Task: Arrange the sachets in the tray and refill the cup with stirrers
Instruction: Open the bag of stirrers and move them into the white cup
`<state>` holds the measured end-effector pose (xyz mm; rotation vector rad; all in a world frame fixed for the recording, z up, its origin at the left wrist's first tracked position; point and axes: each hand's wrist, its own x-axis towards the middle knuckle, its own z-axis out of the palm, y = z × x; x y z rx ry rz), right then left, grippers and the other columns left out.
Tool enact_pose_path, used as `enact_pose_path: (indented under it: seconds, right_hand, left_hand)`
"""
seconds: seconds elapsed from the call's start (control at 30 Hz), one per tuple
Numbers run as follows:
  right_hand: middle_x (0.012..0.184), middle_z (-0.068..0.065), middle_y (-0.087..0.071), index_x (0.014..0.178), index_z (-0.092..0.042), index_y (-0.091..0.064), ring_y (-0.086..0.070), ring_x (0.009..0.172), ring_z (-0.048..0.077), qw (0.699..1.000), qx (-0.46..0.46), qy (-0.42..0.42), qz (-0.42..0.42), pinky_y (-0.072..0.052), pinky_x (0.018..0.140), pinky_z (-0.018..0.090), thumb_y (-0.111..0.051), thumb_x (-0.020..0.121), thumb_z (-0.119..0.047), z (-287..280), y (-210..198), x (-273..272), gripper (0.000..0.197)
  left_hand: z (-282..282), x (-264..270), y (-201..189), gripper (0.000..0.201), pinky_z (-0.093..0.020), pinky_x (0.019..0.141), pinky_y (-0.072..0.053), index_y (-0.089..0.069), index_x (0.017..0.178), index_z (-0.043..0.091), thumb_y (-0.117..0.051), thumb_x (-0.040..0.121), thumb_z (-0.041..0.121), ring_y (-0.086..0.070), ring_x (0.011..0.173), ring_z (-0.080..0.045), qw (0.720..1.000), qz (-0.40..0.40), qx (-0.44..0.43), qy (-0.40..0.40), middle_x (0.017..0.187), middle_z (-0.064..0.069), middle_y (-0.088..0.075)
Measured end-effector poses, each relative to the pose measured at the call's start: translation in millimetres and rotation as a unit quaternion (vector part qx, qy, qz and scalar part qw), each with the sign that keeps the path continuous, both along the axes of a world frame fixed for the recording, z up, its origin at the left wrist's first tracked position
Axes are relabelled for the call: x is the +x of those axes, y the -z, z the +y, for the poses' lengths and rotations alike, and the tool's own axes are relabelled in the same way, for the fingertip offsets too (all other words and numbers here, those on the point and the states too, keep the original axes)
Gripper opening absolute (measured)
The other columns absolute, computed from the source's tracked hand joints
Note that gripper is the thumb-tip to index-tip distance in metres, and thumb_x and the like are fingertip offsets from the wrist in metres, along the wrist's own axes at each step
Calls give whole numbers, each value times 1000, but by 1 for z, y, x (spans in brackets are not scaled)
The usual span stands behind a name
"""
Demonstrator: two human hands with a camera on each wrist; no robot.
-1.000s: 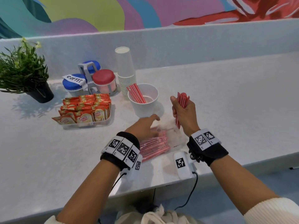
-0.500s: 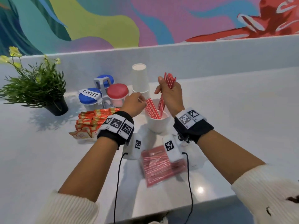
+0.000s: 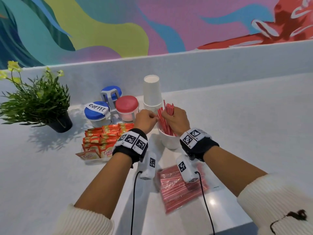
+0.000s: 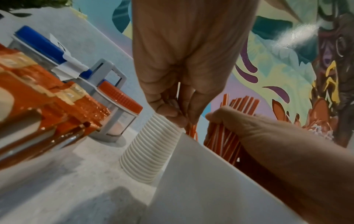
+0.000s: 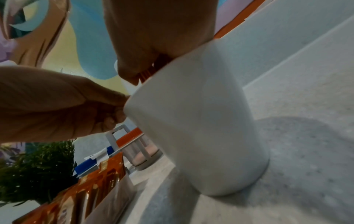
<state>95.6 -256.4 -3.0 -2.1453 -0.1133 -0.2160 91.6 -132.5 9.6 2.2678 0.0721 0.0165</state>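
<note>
A white cup (image 3: 169,141) stands at mid-counter with red stirrers (image 3: 166,119) upright in it. My right hand (image 3: 166,114) grips a bundle of stirrers (image 4: 241,104) whose lower ends are inside the cup. My left hand (image 3: 155,118) pinches a few stirrers (image 4: 192,130) at the cup's left rim; the left wrist view shows its fingertips (image 4: 182,116) closed on them. From the right wrist, the cup (image 5: 201,128) hides most of the stirrers. Orange sachets (image 3: 103,138) stand in rows in a clear tray (image 3: 94,161) left of the cup.
An opened pack of red stirrers (image 3: 177,192) lies near the counter's front edge. A stack of paper cups (image 3: 151,92) stands behind the cup. Jars in a grey caddy (image 3: 111,99) and a potted plant (image 3: 37,102) are at the back left.
My right hand has come down, so the bundle's ends now sit in the cup. My left hand has moved right from beside the cup and pinches stirrers at its rim.
</note>
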Motion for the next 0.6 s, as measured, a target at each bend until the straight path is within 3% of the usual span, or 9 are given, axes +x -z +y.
enact_pose_path:
  seconds: [0.07,0.13,0.27,0.37,0.47,0.6]
  right_hand:
    - [79,0,-64,80,-19,-62,-57,75,18,998,-53,-33,14,-40,61,26,-54,89,-37,0,-1,-3,21]
    - [79,-3,-59,82,-18,-56,-53,74,15,996,-71,-53,23,-36,57,21,-58,88,-37,-1,0,-1,20]
    - [78,-2,-56,87,-14,-54,-52,75,16,995,-63,-52,54,-48,76,39,-73,74,-37,-8,6,7,32]
    - [96,5,-57,98,-12,-50,-56,89,21,986,-151,-40,59,-48,80,35,-76,70,-41,-11,9,7,48]
    - [112,11,-55,116,-5,-46,-55,103,26,968,-244,-13,61,-44,81,33,-74,70,-45,-12,14,2,67]
    - [112,13,-59,115,-3,-44,-58,102,29,963,-262,-13,56,-44,80,33,-73,73,-40,-10,13,0,63]
  left_hand:
    - [0,2,0,20,-43,92,-50,-71,99,-2,-58,88,9,-64,98,-34,1000,-6,-12,1,97,-21,-70]
    - [2,3,1,22,-41,93,-50,-69,101,-4,-53,88,1,-64,98,-34,1000,-12,-24,-11,100,-23,-70]
    - [7,6,5,25,-36,90,-50,-67,100,-5,-47,85,-7,-64,94,-32,997,-8,-60,-47,102,-25,-67]
    - [8,7,7,29,-42,99,-46,-65,105,-3,-43,86,-4,-61,104,-33,996,-12,-74,-45,108,-22,-66]
    - [2,5,5,34,-40,104,-42,-60,118,0,-40,91,-1,-59,112,-28,997,-17,-76,-9,118,-17,-64]
    - [-5,4,6,37,-30,107,-35,-54,128,4,-39,94,2,-52,123,-23,998,-27,-55,25,130,-11,-59]
